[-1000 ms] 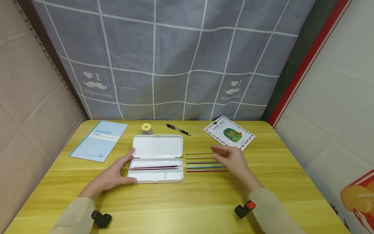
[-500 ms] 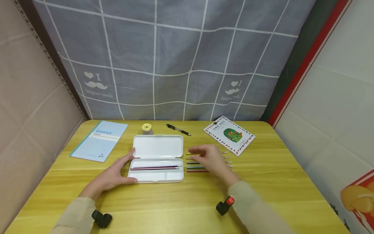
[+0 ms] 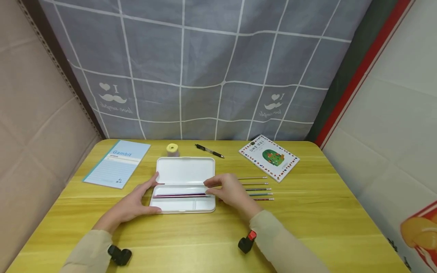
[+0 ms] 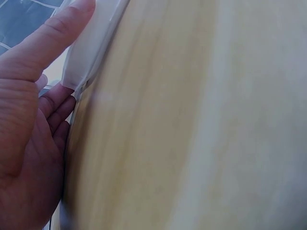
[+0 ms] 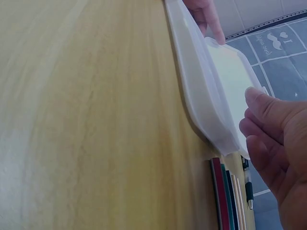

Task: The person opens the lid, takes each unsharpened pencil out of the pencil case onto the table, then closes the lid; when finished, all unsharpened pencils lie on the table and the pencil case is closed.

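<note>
White case (image 3: 174,205): left hand (image 3: 134,203) spread, touching it; right hand (image 3: 229,189), thumb and forefinger parted, has moved left to its right end.

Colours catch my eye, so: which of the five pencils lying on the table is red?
The red pencil, at the row's near side; beyond it lie a teal pencil, a black pencil and two golden pencils.

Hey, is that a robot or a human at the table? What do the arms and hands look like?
A person. The left hand and right hand wear no gloves. Plain beige sleeves reach the wrists. Each wrist carries a small black device; the right one also has a red part. No cables show.
</note>
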`<action>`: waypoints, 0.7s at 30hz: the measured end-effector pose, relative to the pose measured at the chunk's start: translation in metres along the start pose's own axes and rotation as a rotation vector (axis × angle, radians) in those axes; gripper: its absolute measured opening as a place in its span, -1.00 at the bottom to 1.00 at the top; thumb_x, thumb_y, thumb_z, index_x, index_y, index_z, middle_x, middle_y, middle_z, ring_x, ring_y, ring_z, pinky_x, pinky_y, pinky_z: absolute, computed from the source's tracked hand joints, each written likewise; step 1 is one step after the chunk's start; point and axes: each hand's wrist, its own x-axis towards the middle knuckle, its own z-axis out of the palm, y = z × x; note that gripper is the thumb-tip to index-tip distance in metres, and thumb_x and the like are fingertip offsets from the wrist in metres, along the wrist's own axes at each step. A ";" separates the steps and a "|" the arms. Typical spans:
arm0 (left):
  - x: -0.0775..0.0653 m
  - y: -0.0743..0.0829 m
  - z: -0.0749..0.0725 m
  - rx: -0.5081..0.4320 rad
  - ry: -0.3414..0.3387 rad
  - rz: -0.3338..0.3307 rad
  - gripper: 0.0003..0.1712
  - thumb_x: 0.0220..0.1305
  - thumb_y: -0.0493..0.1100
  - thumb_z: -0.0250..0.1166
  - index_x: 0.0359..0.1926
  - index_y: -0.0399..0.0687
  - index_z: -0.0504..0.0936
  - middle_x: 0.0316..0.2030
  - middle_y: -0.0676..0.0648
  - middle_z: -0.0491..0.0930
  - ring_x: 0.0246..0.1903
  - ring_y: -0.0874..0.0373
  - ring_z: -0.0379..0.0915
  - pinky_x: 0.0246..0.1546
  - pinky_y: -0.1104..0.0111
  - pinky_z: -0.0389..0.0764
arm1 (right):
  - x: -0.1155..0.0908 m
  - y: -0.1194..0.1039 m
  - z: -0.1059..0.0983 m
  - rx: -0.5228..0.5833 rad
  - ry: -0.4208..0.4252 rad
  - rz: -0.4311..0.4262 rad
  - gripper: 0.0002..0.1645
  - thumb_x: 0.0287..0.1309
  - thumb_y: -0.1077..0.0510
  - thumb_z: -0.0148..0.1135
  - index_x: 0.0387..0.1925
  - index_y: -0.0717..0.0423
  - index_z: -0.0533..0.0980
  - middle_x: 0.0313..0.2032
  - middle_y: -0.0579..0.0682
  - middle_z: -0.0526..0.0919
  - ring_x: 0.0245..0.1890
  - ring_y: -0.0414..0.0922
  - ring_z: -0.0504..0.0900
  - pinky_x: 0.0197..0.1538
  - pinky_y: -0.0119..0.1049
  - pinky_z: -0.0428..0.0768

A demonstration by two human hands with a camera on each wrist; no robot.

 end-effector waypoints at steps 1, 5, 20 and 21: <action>0.000 0.000 0.000 0.001 0.000 -0.001 0.40 0.07 0.06 0.65 0.70 0.05 -0.11 0.41 -0.28 0.39 0.53 -0.41 -0.10 0.42 -0.41 -0.06 | 0.000 0.000 0.001 -0.008 -0.005 0.002 -0.72 0.22 0.17 0.52 -0.02 0.06 0.78 -0.11 -0.13 0.82 -0.01 -0.18 0.76 0.05 -0.28 0.71; 0.000 0.000 0.000 0.005 0.000 0.000 0.40 0.07 0.07 0.65 0.70 0.04 -0.11 0.42 -0.29 0.39 0.53 -0.41 -0.10 0.43 -0.41 -0.06 | 0.002 0.001 0.005 -0.054 -0.027 0.020 -0.72 0.23 0.16 0.51 -0.01 0.03 0.78 -0.11 -0.17 0.82 -0.04 -0.23 0.75 0.07 -0.30 0.70; 0.000 -0.001 0.000 -0.009 -0.006 -0.001 0.40 0.08 0.05 0.65 0.70 0.05 -0.12 0.44 -0.29 0.36 0.54 -0.42 -0.14 0.43 -0.41 -0.07 | 0.007 -0.005 0.017 -0.296 -0.064 -0.049 -0.76 0.31 0.14 0.45 0.00 -0.02 0.79 -0.11 -0.18 0.82 -0.07 -0.28 0.73 0.06 -0.33 0.69; 0.001 -0.001 0.000 -0.007 -0.005 0.001 0.40 0.08 0.05 0.65 0.70 0.05 -0.12 0.44 -0.29 0.36 0.54 -0.42 -0.13 0.43 -0.41 -0.07 | 0.007 -0.005 0.017 -0.309 -0.062 -0.057 -0.76 0.31 0.15 0.45 -0.01 -0.02 0.79 -0.11 -0.18 0.82 -0.07 -0.28 0.73 0.05 -0.33 0.69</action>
